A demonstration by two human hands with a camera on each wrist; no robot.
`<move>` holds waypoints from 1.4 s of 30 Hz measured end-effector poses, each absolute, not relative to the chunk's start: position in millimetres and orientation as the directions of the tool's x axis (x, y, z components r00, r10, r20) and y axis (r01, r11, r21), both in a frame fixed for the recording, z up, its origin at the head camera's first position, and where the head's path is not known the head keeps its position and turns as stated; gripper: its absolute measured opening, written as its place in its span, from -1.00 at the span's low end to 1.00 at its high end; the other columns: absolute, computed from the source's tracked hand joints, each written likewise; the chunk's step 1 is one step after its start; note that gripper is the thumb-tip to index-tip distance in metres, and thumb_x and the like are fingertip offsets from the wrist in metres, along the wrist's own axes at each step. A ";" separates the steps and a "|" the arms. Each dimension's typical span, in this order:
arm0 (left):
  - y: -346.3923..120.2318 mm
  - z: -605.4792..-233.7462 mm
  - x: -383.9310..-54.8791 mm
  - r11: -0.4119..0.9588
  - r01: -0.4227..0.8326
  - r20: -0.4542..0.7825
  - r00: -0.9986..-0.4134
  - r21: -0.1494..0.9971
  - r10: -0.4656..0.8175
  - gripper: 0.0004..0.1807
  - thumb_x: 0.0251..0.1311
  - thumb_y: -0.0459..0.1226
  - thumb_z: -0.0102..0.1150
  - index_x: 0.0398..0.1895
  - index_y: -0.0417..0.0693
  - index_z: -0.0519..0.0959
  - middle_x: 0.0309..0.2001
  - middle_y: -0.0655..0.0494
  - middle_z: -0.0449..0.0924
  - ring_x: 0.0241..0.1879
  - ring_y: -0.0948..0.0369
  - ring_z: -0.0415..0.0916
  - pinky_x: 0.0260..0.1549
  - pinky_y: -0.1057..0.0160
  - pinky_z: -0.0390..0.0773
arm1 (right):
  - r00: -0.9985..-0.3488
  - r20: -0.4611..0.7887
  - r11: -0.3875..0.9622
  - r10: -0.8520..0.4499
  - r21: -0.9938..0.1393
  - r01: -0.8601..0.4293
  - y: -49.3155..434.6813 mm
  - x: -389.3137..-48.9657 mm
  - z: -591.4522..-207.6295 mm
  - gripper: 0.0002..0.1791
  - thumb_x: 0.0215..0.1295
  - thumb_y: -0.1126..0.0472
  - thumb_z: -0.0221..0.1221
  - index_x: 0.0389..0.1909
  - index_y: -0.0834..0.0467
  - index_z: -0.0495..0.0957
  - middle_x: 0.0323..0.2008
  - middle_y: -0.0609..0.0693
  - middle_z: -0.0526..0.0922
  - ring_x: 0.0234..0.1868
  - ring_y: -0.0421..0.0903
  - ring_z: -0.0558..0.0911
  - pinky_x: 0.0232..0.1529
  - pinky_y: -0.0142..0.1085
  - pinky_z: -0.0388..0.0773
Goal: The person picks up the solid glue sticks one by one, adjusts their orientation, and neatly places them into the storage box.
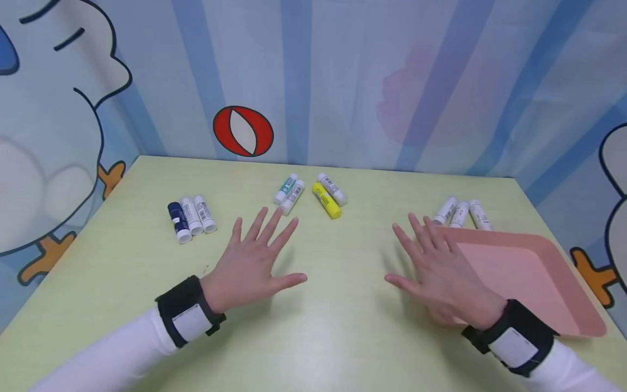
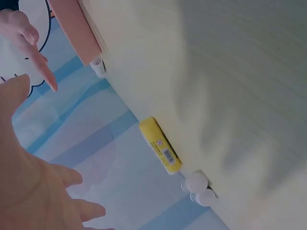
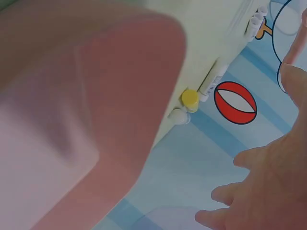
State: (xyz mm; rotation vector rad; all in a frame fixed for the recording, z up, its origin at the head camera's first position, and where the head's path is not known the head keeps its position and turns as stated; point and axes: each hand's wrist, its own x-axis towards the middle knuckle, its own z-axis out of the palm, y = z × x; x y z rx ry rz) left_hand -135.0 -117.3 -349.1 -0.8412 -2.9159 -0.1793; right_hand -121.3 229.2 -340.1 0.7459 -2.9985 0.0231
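My left hand hovers palm down over the table with its fingers spread, and it holds nothing. On the other side my right hand, also spread and holding nothing, is above the left edge of a pink tray. Beyond the left fingertips lie a teal-labelled glue stick and a white one. Right of these are a yellow glue stick and a grey-labelled one. A navy glue stick lies beside two white glue sticks at the left.
Three white glue sticks lie just behind the tray. The pale table ends at the back against a blue striped cloth with a printed red and white ball.
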 end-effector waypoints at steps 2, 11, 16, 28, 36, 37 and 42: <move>-111.7 -350.9 -135.7 0.832 0.548 0.123 -0.835 0.087 0.537 0.04 0.13 0.44 -0.11 0.55 0.08 -0.01 0.53 -0.09 -0.19 0.49 -0.13 -0.32 0.24 -0.42 -0.18 | -0.884 0.056 0.886 -0.464 0.000 -0.465 232.2 -122.0 -342.1 -0.03 0.32 -0.34 0.02 0.50 0.22 0.00 0.48 0.35 -0.13 0.44 0.35 -0.07 0.26 0.29 0.10; -81.5 -356.0 -141.8 0.794 0.604 0.088 -0.797 0.066 0.598 0.04 0.13 0.45 -0.15 0.56 0.12 -0.05 0.54 -0.07 -0.18 0.49 -0.11 -0.35 0.26 -0.40 -0.18 | -0.893 0.042 0.893 -0.449 0.012 -0.449 251.6 -125.3 -345.9 -0.06 0.35 -0.31 0.00 0.49 0.27 0.03 0.47 0.37 -0.11 0.45 0.34 -0.07 0.30 0.25 0.01; -64.5 -357.7 -146.6 0.781 0.622 0.082 -0.782 0.053 0.618 0.03 0.14 0.45 -0.16 0.56 0.12 -0.05 0.53 -0.07 -0.17 0.49 -0.11 -0.31 0.25 -0.39 -0.13 | -0.902 0.022 0.902 -0.432 -0.012 -0.432 265.3 -126.8 -345.6 -0.08 0.38 -0.30 -0.02 0.49 0.28 0.02 0.47 0.37 -0.10 0.45 0.33 -0.09 0.35 0.20 -0.08; -18.1 -364.7 -158.0 0.795 0.592 0.067 -0.805 0.130 0.589 0.02 0.14 0.46 -0.19 0.56 0.14 -0.04 0.53 -0.08 -0.14 0.49 -0.11 -0.26 0.29 -0.34 -0.16 | -0.945 -0.105 0.950 -0.311 -0.052 -0.307 303.4 -136.6 -342.5 0.00 0.37 -0.35 -0.08 0.51 0.27 -0.13 0.47 0.39 -0.26 0.46 0.32 -0.30 0.30 0.32 -0.19; 14.2 -365.0 -162.6 0.804 0.585 0.056 -0.811 0.111 0.582 0.03 0.15 0.46 -0.23 0.55 0.07 0.00 0.51 -0.12 -0.06 0.48 -0.11 -0.20 0.31 -0.29 -0.13 | -0.955 -0.119 0.954 -0.270 0.102 -0.283 350.7 -147.3 -339.9 0.02 0.38 -0.30 -0.03 0.46 0.44 -0.09 0.39 0.54 -0.11 0.37 0.50 -0.06 0.26 0.32 -0.05; 18.2 -365.4 -162.9 0.805 0.584 0.055 -0.812 0.105 0.581 0.03 0.15 0.47 -0.23 0.55 0.06 0.01 0.51 -0.12 -0.05 0.48 -0.11 -0.19 0.31 -0.28 -0.11 | -0.959 -0.121 0.958 -0.256 0.099 -0.268 356.7 -148.8 -340.6 0.01 0.39 -0.30 -0.05 0.44 0.46 -0.08 0.38 0.56 -0.11 0.35 0.53 -0.05 0.25 0.33 -0.03; 37.9 -367.4 -162.7 0.817 0.569 0.035 -0.822 0.092 0.569 0.05 0.13 0.49 -0.28 0.55 0.06 0.02 0.49 -0.12 0.00 0.47 -0.09 -0.10 0.32 -0.22 -0.03 | -0.982 -0.141 0.992 -0.128 -0.036 -0.124 382.3 -152.8 -347.5 0.05 0.42 -0.33 -0.17 0.43 0.51 -0.21 0.36 0.61 -0.25 0.34 0.57 -0.17 0.21 0.39 -0.10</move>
